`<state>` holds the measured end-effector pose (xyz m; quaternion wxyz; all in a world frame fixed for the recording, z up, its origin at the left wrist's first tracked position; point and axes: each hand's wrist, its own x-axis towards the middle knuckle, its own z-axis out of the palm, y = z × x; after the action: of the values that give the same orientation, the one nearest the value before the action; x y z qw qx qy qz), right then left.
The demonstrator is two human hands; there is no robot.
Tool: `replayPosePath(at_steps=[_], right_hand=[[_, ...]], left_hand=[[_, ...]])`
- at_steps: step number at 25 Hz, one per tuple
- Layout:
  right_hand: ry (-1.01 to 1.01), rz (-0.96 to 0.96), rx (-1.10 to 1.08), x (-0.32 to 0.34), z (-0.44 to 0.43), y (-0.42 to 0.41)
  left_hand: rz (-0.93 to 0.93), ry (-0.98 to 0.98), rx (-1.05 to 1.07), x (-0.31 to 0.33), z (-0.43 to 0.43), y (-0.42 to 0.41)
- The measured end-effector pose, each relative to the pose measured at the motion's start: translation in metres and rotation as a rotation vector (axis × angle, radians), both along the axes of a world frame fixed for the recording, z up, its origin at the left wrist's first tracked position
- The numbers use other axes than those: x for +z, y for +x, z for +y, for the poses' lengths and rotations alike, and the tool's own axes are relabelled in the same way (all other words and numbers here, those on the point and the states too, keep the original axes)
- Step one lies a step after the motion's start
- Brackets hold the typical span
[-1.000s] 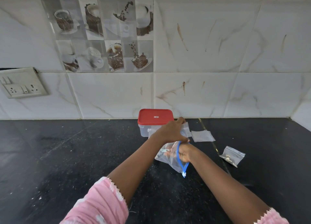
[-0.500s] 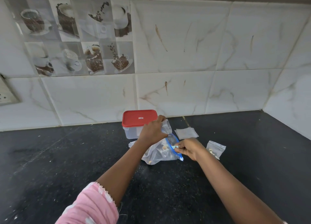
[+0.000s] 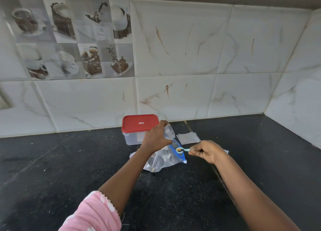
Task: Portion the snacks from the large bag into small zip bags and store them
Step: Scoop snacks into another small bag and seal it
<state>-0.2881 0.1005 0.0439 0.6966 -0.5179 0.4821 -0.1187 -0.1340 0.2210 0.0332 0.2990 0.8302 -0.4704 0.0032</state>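
My right hand (image 3: 206, 151) pinches the scoop (image 3: 182, 150), bowl leftward. My left hand (image 3: 154, 138) grips the small zip bag (image 3: 169, 131) just upper-left.

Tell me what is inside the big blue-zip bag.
Through the clear large bag, one small yellowish piece shows near its bottom corner. The spoon in the right hand sits at its mouth with a brown bit. The left hand, holding a small bag, covers its upper part.
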Motion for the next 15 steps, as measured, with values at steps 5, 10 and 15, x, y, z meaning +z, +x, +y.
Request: replayPosePath(at_steps=[5,10,15], right_hand=[[0.021,-0.066,0.001,0.022,-0.006,-0.012],[-0.029,-0.201,0.043,0.055,0.004,0.003],[-0.369,-0.114,0.175,0.061,0.028,0.03]], left_hand=[[0.042,-0.007,0.009,-0.004,0.005,-0.001],[0.162,-0.016,0.042,-0.01,0.007,-0.003],[0.318,-0.083,0.07,-0.013,0.007,-0.005]])
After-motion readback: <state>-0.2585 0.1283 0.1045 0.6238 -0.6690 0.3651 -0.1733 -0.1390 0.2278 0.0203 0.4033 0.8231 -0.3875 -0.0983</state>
